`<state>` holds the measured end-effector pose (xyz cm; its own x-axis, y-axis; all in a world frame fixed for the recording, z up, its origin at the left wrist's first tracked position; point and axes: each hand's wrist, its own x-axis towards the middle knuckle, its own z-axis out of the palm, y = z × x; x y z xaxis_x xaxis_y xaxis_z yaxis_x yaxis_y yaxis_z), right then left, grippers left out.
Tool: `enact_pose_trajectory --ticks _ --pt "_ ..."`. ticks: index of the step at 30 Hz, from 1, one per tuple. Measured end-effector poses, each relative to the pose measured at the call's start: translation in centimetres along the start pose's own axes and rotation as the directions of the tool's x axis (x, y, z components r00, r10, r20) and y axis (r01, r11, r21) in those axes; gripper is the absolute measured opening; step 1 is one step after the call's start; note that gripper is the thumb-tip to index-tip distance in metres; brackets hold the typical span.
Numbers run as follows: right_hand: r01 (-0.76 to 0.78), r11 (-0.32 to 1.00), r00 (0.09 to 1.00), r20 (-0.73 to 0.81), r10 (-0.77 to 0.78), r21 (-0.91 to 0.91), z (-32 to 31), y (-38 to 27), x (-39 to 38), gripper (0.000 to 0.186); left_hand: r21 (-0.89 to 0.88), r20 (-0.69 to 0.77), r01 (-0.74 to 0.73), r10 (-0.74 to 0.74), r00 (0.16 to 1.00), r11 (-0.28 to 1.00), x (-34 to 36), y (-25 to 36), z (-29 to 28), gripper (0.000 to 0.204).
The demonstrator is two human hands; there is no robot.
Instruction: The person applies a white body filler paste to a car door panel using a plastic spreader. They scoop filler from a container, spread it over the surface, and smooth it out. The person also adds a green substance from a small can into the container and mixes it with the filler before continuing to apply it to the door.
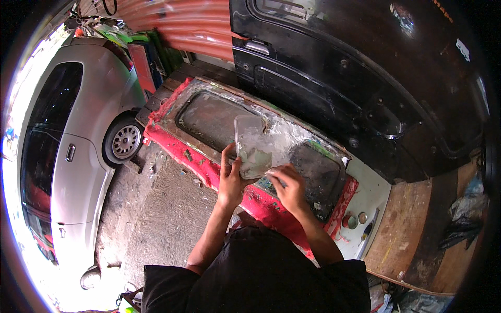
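Note:
My left hand (230, 177) grips the near end of a clear plastic tray with rounded corners (241, 130), held tilted above the panel. Pale greenish-white putty (255, 160) is smeared thickly over the lower half of the tray. At its lower right edge is my right hand (288, 189), closed in a pinch; whatever is between its fingers is too small to make out. Below both hands lies a worn metal vehicle panel (209, 117) with two recessed sections. White filler (292, 136) covers the strip between them.
Under the panel spreads a red cloth (266, 207). An open small tin (349, 222) and a round lid (362, 217) sit at right, near a dark-handled tool (367, 229). A black vehicle body (318, 78) stands behind, a silver car (86, 115) at left. Wooden boards (399, 224) lie right.

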<state>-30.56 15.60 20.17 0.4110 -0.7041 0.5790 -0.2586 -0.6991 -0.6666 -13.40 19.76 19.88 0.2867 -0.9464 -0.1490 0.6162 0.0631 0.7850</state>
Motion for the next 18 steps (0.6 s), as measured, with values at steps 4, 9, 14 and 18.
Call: enact_pose_trajectory --ticks 4,9,14,18 --pt "-0.353 0.909 0.914 -0.129 0.386 0.221 -0.7 1.6 0.4 0.016 0.008 0.009 0.044 -0.044 0.999 0.999 -0.5 0.6 0.3 0.042" --pt "-0.504 0.781 0.831 -0.039 0.555 0.369 -2.6 4.4 0.6 0.016 0.006 0.037 0.043 -0.043 0.998 0.999 -0.8 0.7 -0.1 0.042" --pt "-0.516 0.822 0.84 -0.043 0.54 0.241 -2.3 5.9 -0.6 0.024 0.031 0.07 0.051 -0.053 0.996 0.998 -0.6 0.7 -0.2 0.043" --pt "-0.527 0.816 0.828 -0.073 0.556 0.239 -0.8 5.1 -1.3 0.024 0.009 0.074 0.05 -0.051 0.996 0.999 -0.4 0.2 0.1 0.043"
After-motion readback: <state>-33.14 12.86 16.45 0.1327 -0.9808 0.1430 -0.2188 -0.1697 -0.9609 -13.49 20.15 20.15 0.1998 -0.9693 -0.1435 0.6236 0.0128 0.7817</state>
